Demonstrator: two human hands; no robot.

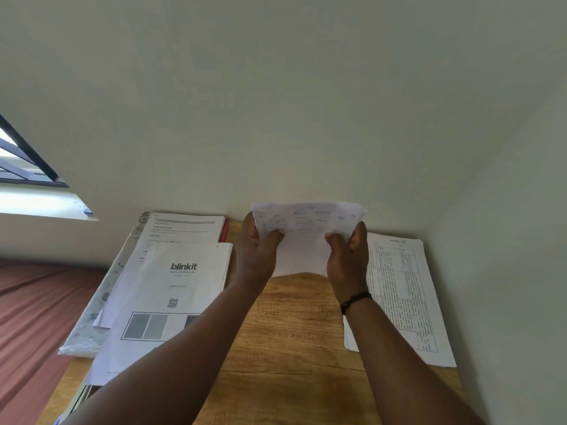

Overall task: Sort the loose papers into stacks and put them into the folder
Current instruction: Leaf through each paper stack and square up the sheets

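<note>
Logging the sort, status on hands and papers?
Left hand and right hand both grip one sheet, raised over the table. Stacks lie either side. Nothing in the way.

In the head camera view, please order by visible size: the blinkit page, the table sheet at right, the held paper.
1. blinkit page
2. table sheet; partly hidden, so unsure
3. held paper, held by both hands

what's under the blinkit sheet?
The blinkit sheet tops a pile: another printed page sticks out behind it, and a clear plastic sleeve shows at the left. Anything further down is covered.
</note>
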